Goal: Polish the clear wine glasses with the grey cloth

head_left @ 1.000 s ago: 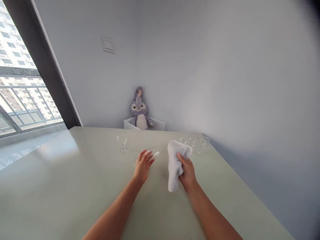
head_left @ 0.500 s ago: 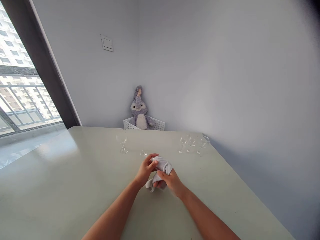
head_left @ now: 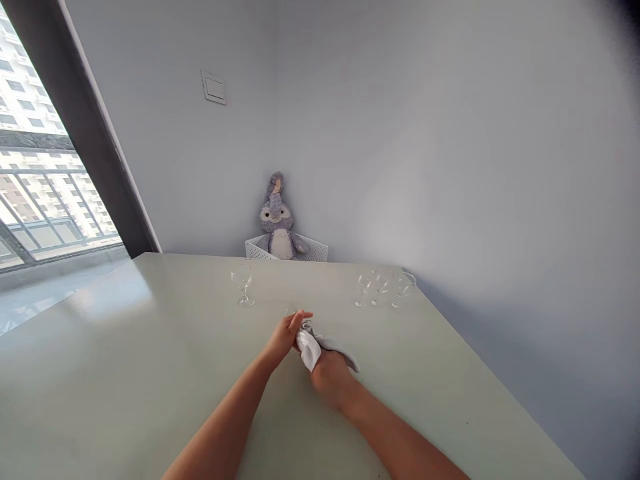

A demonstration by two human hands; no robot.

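Low over the middle of the table, my left hand (head_left: 286,339) is closed around a wine glass, almost wholly hidden now by the hand and the cloth. A light grey cloth (head_left: 310,349) is bunched against the glass, one end trailing to the right. My right hand (head_left: 332,377), slightly blurred, grips the cloth from the near side with its fingers pushed into the folds. Farther back on the left, a stemmed glass (head_left: 245,287) stands upright. Several similar clear glasses (head_left: 363,285) stand grouped at the back right.
The pale table (head_left: 125,373) reaches back toward the walls. Past its far edge, a plush rabbit (head_left: 281,227) sits in a white perforated basket (head_left: 317,251). A wall borders the right side, and a window (head_left: 45,173) is on the left.
My right hand has turned over and moved slightly down, twisting the cloth; its loose end has swung from lower left to right. The glass foot, visible before, is now mostly hidden.
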